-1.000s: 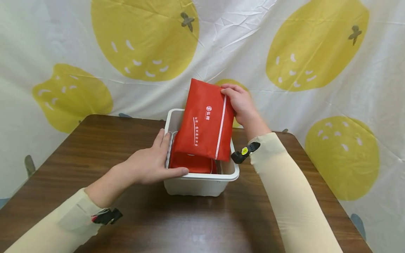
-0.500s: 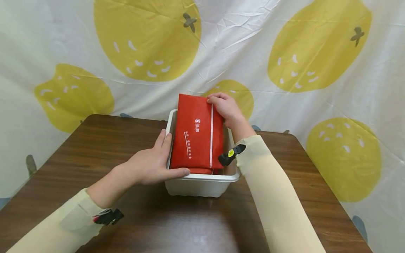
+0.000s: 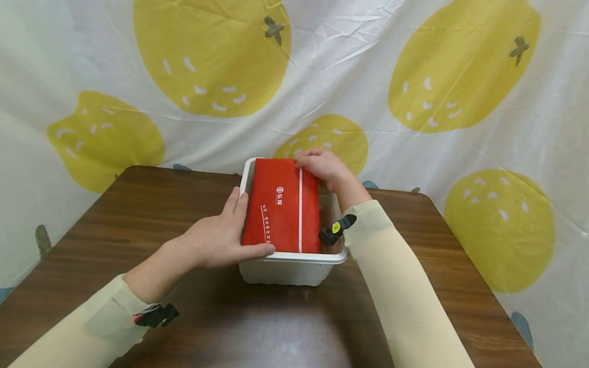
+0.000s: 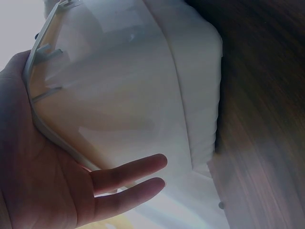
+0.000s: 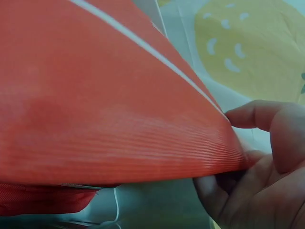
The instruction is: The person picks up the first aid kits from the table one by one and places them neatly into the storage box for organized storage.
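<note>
A red fabric pouch (image 3: 280, 220), with white printing and a white stripe down its right part, lies over the white plastic bin (image 3: 294, 258). My right hand (image 3: 324, 166) pinches its far right corner between thumb and fingers. In the right wrist view the pouch (image 5: 109, 95) slants toward that corner, and part of another red item (image 5: 52, 199) shows beneath. My left hand (image 3: 213, 240) rests against the bin's near left corner, thumb along the front rim and fingers straight along the left side. In the left wrist view two extended fingers lie by the bin's outer wall (image 4: 124, 95).
The bin stands on a dark brown wooden table (image 3: 184, 199). Inside the bin, a gap shows to the right of the pouch. A white curtain (image 3: 340, 61) with yellow lemon prints hangs behind the table.
My right hand has brought the pouch down and to the left, laying it flatter into the bin and covering the red item below. My left hand has stayed at the bin's corner.
</note>
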Available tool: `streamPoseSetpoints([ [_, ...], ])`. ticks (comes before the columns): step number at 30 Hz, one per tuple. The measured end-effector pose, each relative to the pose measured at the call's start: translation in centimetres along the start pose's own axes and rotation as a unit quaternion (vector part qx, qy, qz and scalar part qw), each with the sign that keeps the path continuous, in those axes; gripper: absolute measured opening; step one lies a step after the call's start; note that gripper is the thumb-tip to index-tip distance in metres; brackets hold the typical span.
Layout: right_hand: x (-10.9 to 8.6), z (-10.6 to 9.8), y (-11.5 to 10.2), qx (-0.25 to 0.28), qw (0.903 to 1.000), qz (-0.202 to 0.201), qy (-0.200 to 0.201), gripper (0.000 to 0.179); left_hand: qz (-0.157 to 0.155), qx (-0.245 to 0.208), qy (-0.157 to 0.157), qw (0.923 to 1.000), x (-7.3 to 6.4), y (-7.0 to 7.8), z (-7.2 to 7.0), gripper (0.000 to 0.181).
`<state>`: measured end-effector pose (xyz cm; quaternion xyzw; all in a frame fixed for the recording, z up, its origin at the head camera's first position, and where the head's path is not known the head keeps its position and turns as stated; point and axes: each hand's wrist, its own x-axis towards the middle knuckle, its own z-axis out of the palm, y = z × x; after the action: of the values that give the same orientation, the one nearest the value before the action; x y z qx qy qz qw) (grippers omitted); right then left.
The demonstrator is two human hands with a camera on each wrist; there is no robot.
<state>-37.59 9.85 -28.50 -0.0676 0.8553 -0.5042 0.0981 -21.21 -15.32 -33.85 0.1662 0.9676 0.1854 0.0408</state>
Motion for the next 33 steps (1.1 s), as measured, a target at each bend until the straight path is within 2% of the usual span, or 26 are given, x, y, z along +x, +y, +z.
streamPoseSetpoints([
  [6, -0.4, 0.1, -0.2, -0.028, 0.997, 0.043, -0.057, 0.032, 0.005, -0.003, -0.002, 1.0, 0.0, 0.0, 0.0, 0.133],
  [10, -0.5, 0.2, -0.2, -0.031, 0.9952, 0.051, -0.077, 0.034, 0.005, -0.005, -0.003, 1.0, 0.0, 0.0, 0.1, 0.133],
  [18, -1.0, 0.3, -0.6, -0.06, 0.9942, 0.054, -0.071, 0.033, 0.003, -0.005, 0.0, 1.0, 0.0, 0.0, 0.0, 0.133],
  [26, -1.8, 0.4, -1.6, -0.077, 0.9934, 0.06, -0.06, 0.044, 0.003, -0.006, 0.002, 1.0, -0.1, 0.0, 0.1, 0.133],
  [33, -2.5, -0.1, -2.6, -0.091, 0.9935, 0.046, -0.051, 0.048, 0.006, 0.0, 0.005, 1.0, -0.1, 0.1, 0.0, 0.133],
])
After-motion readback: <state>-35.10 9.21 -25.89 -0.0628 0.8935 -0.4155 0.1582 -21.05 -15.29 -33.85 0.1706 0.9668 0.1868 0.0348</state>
